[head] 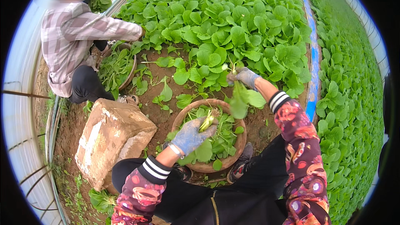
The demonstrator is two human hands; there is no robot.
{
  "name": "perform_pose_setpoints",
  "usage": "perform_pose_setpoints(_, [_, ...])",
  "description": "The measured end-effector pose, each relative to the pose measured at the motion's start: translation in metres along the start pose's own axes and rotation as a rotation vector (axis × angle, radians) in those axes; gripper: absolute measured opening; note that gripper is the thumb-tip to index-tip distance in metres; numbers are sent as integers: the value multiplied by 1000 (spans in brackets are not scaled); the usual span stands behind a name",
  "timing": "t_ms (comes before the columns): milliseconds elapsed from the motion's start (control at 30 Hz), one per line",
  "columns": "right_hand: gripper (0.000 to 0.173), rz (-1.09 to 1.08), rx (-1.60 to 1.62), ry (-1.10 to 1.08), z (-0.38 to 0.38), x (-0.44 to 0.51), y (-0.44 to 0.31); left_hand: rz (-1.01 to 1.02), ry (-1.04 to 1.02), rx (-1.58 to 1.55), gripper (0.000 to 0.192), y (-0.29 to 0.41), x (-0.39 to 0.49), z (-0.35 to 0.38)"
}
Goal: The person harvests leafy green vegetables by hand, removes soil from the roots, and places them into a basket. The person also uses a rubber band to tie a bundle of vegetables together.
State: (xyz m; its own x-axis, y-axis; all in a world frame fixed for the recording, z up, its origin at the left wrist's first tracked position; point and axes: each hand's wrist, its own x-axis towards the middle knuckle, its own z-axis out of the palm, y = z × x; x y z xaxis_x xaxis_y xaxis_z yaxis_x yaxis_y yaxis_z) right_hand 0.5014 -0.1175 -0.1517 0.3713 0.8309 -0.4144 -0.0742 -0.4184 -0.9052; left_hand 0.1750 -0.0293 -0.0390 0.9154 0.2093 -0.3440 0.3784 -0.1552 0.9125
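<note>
My left hand (194, 133), in a dirty blue-grey glove, is closed around the pale stems of a bunch of leafy greens (207, 123); their leaves hang below it. Beneath it stands a round brown basin (207, 166) with loose green leaves inside. To the upper right, my right hand (243, 76), gloved too, grips a leafy green plant (240, 100) by its stem, roots upward and leaves hanging down beside the basin's rim. That hand is at the near edge of the bed of leafy greens (215, 59).
A co-worker (90, 28) in a plaid shirt crouches at upper left, reaching into the bed, beside another basin (129, 75) of greens. A worn, soil-stained block (109, 137) stands left of my basin. A blue strip (313, 68) edges the bed on the right.
</note>
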Motion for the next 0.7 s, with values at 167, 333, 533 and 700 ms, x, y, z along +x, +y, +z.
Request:
perform_pose_setpoints(167, [24, -132, 553, -181, 77, -81, -74, 386, 146, 394, 44, -24, 13, -1])
perform_pose_setpoints(333, [30, -271, 598, -319, 112, -132, -99, 341, 85, 239, 29, -17, 13, 2])
perform_pose_setpoints(533, [36, -192, 709, -231, 104, -130, -87, 432, 287, 727, 32, -18, 6, -1])
perform_pose_setpoints(700, [27, -541, -18, 115, 110, -114, -78, 368, 299, 820, 33, -13, -2, -2])
